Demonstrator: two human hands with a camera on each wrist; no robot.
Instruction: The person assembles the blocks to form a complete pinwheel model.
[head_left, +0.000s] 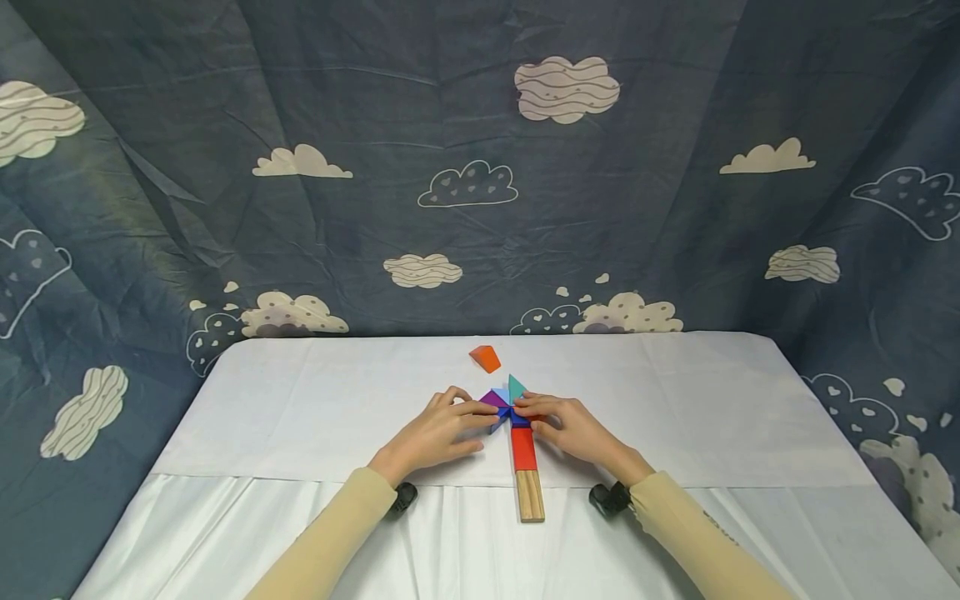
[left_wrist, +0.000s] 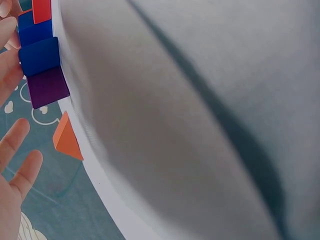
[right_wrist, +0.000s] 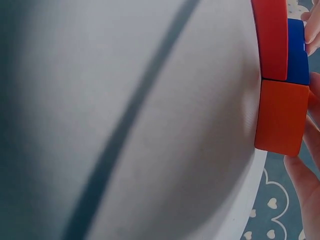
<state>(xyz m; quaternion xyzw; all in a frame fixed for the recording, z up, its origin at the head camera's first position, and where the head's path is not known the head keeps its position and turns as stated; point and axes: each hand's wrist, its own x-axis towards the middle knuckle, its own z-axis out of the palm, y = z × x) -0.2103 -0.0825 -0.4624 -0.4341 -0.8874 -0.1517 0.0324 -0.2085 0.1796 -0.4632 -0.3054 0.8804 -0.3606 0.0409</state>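
Triangular blocks fan out at the top of a column: a purple block (head_left: pixel 491 399), a light blue block (head_left: pixel 501 395), a teal block (head_left: pixel 516 387) and dark blue blocks (left_wrist: pixel 40 56). Below them lie a red block (head_left: pixel 524 450) and a wooden block (head_left: pixel 529 497). My left hand (head_left: pixel 442 427) touches the purple and blue blocks with its fingertips, its thumb apart from them. On the fan's right side, my right hand (head_left: pixel 573 429) pinches an orange block (right_wrist: pixel 282 117), which lies against the blue one and is mostly hidden in the head view.
Behind the fan, a separate orange block (head_left: pixel 486 358) lies near the far edge of the white-covered table (head_left: pixel 675 400). A dark curtain (head_left: pixel 465 233) with cloud prints hangs behind the table. Dark wrist cameras (head_left: pixel 609 498) sit under both sleeves.
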